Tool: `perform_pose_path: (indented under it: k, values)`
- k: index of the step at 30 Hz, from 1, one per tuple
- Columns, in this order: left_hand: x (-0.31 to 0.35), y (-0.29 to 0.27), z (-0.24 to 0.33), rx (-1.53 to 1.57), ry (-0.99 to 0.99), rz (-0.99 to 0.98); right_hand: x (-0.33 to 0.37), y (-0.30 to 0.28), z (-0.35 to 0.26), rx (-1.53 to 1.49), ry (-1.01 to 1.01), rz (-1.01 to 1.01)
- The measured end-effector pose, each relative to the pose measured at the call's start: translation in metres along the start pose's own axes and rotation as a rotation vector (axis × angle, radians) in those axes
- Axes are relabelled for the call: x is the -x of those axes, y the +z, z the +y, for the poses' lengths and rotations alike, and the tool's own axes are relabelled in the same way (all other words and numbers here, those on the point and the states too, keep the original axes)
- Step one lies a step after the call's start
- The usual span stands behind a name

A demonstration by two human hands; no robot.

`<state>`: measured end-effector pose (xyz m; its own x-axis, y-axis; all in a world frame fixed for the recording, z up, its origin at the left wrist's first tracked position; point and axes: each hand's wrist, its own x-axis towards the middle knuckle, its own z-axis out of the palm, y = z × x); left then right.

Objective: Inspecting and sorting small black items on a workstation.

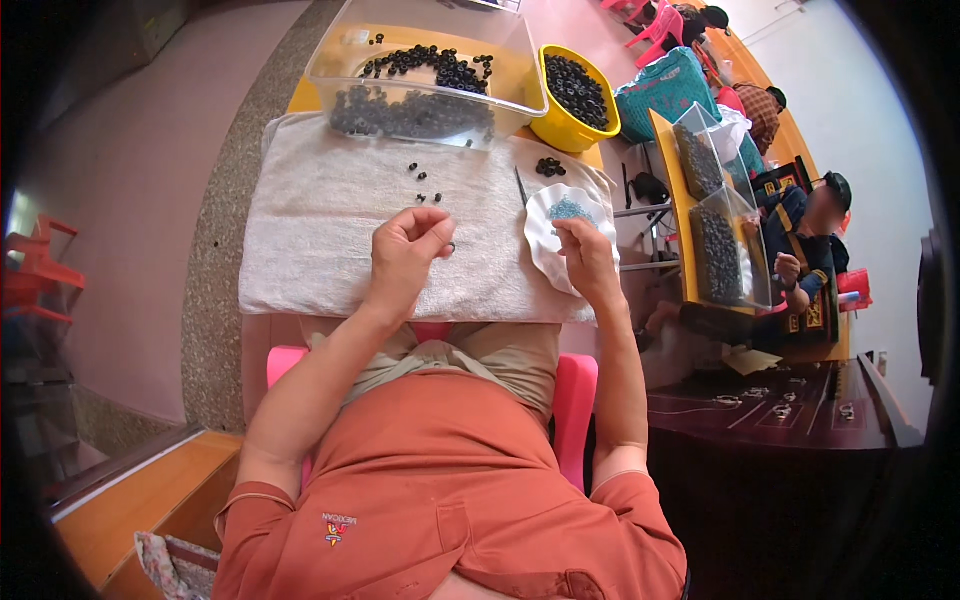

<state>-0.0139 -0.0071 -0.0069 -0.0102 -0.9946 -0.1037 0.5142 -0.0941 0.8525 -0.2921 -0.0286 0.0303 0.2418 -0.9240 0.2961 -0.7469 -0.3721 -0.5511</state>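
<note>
My left hand (408,252) is over the white towel (320,225), thumb and forefinger closed on a small dark ring-shaped part (450,247). My right hand (590,258) is over a white wavy-rimmed plate (541,240), fingertips pinched together beside a heap of tiny light-blue pieces (568,208). Whatever those fingertips hold is too small to make out. Several loose black ring-like parts (421,176) lie just beyond my left hand. A small pile of black parts (550,167) sits past the plate, and a thin dark pointed tool (521,186) lies along its left side.
At the towel's far edge stand a clear plastic bin (420,118) and a yellow tub (568,132), both holding many black parts. To the right, a person (810,230) sits by clear boxes of dark parts (718,255). A teal bag (668,95) stands behind the tub.
</note>
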Motion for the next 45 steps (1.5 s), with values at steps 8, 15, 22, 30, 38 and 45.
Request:
perform_pose_path:
  k: [8,15,22,30,38,45]
  values:
    - [0.020,0.019,-0.002,-0.063,-0.016,-0.269,0.018,0.022,-0.056,-0.678,0.144,-0.045]
    - [0.024,0.024,0.003,-0.080,-0.010,-0.387,0.020,0.038,-0.082,-0.754,0.100,-0.091]
    - [0.025,0.021,0.001,-0.119,-0.003,-0.343,0.022,0.043,-0.087,-0.835,0.114,-0.086]
    - [0.025,0.022,0.000,-0.165,0.019,-0.308,0.025,0.048,-0.084,-0.680,0.095,-0.079]
    - [0.025,0.021,0.005,-0.158,-0.053,-0.301,0.026,0.049,-0.086,-0.407,-0.020,0.015]
    - [0.021,0.022,-0.001,-0.088,-0.132,-0.229,0.028,0.040,-0.071,-0.266,-0.028,0.115]
